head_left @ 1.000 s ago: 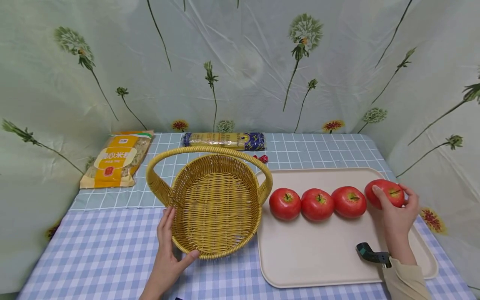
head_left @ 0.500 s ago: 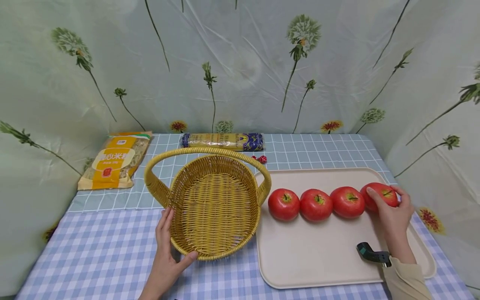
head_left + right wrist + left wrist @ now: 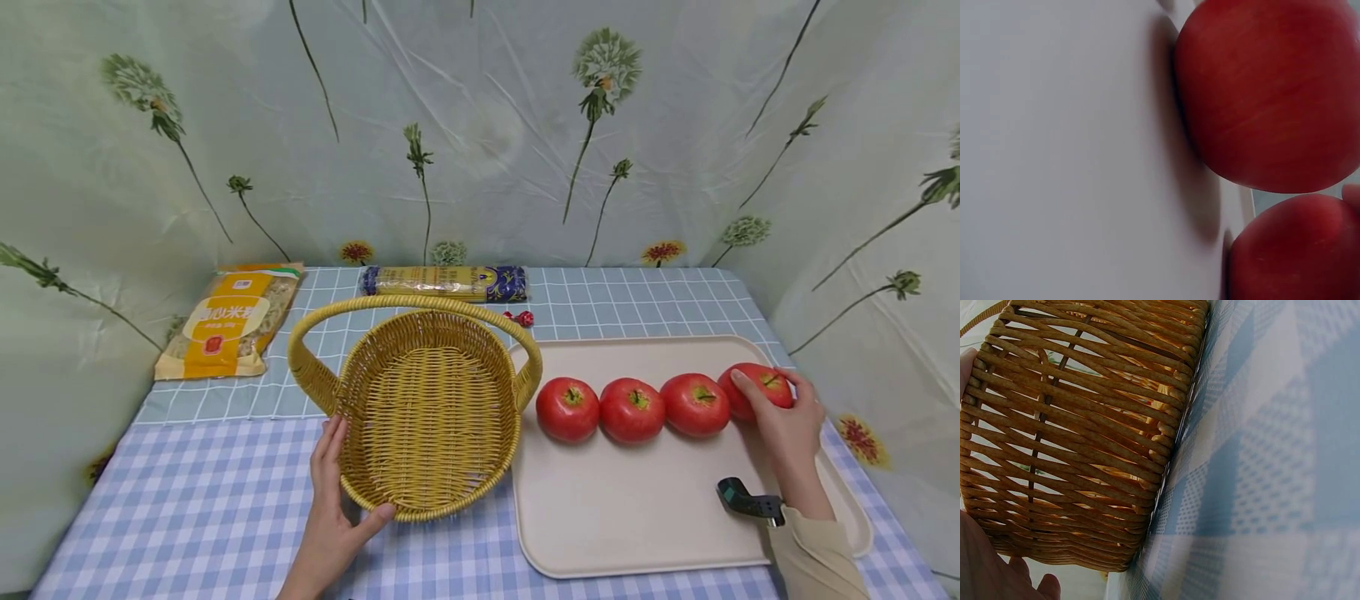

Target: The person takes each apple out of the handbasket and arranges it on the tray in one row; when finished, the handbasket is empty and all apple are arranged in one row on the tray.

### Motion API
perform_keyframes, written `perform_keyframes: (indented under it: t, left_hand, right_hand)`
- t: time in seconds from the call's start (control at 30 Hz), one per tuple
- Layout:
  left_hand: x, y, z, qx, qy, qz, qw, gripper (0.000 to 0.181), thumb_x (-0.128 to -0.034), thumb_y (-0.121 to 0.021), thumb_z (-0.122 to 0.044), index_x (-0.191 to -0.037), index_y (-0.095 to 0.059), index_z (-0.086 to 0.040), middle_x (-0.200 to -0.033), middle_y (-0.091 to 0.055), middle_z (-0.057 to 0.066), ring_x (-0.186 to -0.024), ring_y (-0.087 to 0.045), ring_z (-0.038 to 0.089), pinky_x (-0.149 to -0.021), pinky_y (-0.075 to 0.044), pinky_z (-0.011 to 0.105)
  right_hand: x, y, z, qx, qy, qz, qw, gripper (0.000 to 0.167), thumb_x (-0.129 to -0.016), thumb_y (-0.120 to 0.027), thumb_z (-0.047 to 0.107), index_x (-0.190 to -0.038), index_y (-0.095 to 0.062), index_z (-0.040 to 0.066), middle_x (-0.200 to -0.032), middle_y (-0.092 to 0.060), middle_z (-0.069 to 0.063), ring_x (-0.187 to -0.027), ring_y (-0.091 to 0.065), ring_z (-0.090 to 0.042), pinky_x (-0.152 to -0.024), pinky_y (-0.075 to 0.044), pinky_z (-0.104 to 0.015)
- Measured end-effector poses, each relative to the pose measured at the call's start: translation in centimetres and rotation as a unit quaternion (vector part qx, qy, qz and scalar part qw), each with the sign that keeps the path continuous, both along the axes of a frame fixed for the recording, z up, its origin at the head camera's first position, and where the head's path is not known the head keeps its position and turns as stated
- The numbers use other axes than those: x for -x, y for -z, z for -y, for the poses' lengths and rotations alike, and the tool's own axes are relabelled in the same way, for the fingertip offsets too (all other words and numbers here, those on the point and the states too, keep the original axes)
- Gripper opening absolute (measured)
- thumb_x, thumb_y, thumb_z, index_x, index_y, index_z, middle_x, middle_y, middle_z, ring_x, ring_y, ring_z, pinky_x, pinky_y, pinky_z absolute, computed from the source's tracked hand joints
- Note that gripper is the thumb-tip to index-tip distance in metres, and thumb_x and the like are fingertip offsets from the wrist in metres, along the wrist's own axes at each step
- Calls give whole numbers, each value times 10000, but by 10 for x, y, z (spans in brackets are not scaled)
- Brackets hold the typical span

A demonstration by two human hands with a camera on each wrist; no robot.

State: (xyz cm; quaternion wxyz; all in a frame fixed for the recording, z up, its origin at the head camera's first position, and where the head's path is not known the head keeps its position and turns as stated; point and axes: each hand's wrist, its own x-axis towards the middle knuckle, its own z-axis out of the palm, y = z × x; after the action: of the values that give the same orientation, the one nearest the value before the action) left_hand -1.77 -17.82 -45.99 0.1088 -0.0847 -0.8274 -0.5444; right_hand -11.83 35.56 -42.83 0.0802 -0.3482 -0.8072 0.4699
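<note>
A yellow woven basket (image 3: 427, 417) with a tall arched handle stands on the checked cloth. My left hand (image 3: 330, 521) rests against its near left side, fingers nearly straight and thumb on the front rim. In the left wrist view the basket wall (image 3: 1079, 437) stands on the cloth beside that hand. My right hand (image 3: 793, 433) grips the rightmost red apple (image 3: 765, 380), thumb on its near left and fingers on its right. Three other apples, a left one (image 3: 567, 408), a middle one (image 3: 632, 410) and a right one (image 3: 694, 405), complete the row on the beige tray (image 3: 622, 517).
Behind the basket lies a yellow and blue packet (image 3: 450, 283), with a small red wrapped item (image 3: 525, 318) near it. An orange food bag (image 3: 225, 325) lies back left. A dark wrist device (image 3: 750, 502) sticks out from my right sleeve. Floral curtains (image 3: 480, 133) surround the table.
My right hand has brought the rightmost apple slightly left, close up to its neighbour in the row. My left hand and the basket have kept their places.
</note>
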Motion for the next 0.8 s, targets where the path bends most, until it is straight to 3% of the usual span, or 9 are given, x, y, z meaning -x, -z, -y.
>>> perform_keyframes:
  t: [0.4, 0.67, 0.8]
  left_hand:
    - [0, 0, 0, 24, 36, -47, 10000, 1100, -708, -801, -102, -1537, -84, -186, -1564, 31, -10, -1413, 123, 276, -1014, -5, 680]
    - [0, -1, 0, 31, 37, -54, 10000, 1099, -702, -804, -112, -1537, -93, -184, -1564, 31, -1, -1409, 122, 316, -1013, -6, 683]
    - [-1, -2, 0, 43, 17, -62, 10000, 1099, -702, -803, -110, -1537, -92, -186, -1564, 30, -1, -1409, 120, 313, -1016, -7, 678]
  right_hand:
    - [-1, 0, 1, -280, -223, 196, 9992, 885, -875, -548, 563, -1515, -122, 124, -1504, -128, -225, -1368, -155, -409, -965, -348, -598]
    - [-3, 1, 1, -223, -291, 38, 9993, 869, -886, -539, 550, -1525, -118, 139, -1509, -118, -209, -1375, -146, -394, -992, -331, -572]
    - [-6, 1, 5, -303, -37, -261, 9992, 792, -906, -533, 510, -1524, -170, 173, -1511, -132, -172, -1378, -154, -341, -1025, -324, -500]
